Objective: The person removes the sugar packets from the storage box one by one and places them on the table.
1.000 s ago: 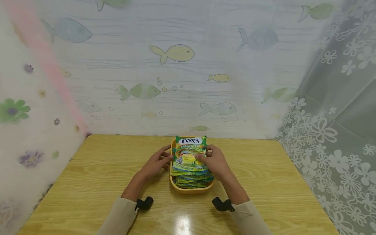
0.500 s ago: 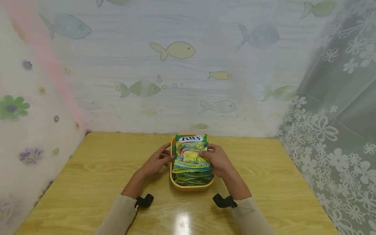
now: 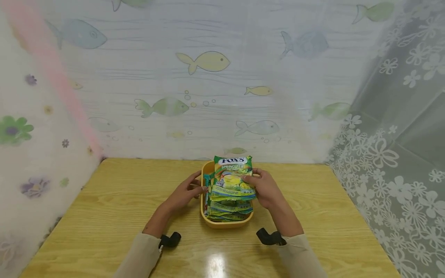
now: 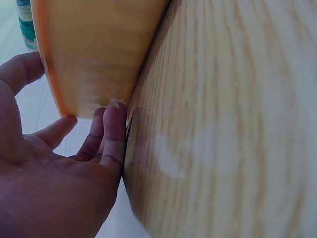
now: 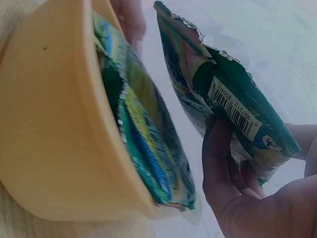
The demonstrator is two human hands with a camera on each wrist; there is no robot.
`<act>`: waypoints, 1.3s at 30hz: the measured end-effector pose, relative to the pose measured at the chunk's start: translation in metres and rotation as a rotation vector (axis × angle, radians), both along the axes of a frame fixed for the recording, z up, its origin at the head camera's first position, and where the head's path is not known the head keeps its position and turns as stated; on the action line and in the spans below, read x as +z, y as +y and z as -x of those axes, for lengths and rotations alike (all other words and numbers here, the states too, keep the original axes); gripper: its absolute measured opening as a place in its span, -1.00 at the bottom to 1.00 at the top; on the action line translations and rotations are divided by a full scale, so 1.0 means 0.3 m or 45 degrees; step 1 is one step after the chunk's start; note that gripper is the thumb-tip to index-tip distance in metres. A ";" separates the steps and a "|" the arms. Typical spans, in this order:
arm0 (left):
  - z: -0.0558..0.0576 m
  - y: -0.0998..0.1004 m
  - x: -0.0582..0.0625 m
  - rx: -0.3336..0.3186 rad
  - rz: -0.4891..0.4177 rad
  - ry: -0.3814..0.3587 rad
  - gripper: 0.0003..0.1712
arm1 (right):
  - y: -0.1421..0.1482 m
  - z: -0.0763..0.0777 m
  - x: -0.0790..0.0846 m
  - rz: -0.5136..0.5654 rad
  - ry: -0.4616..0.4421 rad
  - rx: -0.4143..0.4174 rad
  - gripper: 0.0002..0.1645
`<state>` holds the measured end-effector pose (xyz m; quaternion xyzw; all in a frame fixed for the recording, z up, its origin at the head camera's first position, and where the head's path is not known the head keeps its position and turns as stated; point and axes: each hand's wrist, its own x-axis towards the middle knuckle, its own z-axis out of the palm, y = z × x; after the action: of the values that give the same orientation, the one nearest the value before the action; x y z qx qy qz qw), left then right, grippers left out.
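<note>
My right hand (image 3: 267, 189) pinches a green Fox's Spring Tea candy bag (image 3: 233, 179), thumb on its front. In the right wrist view this candy bag (image 5: 225, 94), barcode showing, is lifted apart from the other bags (image 5: 143, 124). Those lie stacked in a yellow plastic tub (image 3: 227, 224), mostly covered from above by the held one. At the tub's left side is my left hand (image 3: 184, 194), its thumb at the rim. The left wrist view shows its fingertips (image 4: 115, 116) against the outer wall (image 4: 99, 49), low near the tabletop.
The tub stands on a wood-grain table (image 3: 139, 200), towards its far edge. A fish-patterned curtain (image 3: 208, 116) hangs behind, with flowered sheets (image 3: 389, 200) at the sides. Each wrist wears a black camera mount (image 3: 170, 240). A teal wrapper (image 3: 207, 181) shows inside the tub's left edge.
My right hand has raised the top candy bag and shifted it to the right, uncovering the tub's left inside and a teal wrapper. The left hand has stayed at the tub's side.
</note>
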<state>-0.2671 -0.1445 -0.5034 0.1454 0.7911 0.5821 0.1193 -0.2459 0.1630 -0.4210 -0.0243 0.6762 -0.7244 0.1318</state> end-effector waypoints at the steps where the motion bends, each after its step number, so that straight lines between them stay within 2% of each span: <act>1: 0.000 0.000 -0.001 -0.004 -0.002 -0.001 -0.12 | 0.006 0.002 0.003 0.006 -0.003 -0.002 -0.36; 9: 0.008 0.002 0.017 0.008 -0.005 -0.017 -0.08 | 0.046 0.017 0.042 0.062 -0.011 -0.019 -0.35; 23: -0.015 0.014 0.004 -0.002 0.027 -0.005 -0.10 | 0.097 0.006 0.050 0.091 -0.022 -0.106 -0.36; 32: -0.004 0.022 0.011 0.003 0.013 0.009 -0.13 | 0.136 0.021 0.072 0.127 0.011 -0.110 -0.37; 39: -0.008 0.014 0.009 0.042 0.030 -0.008 -0.15 | 0.156 0.028 0.066 0.143 -0.013 -0.111 -0.34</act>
<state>-0.2646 -0.1401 -0.5006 0.1289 0.7999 0.5749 0.1139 -0.2542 0.2096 -0.4011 0.0013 0.6344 -0.7663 0.1020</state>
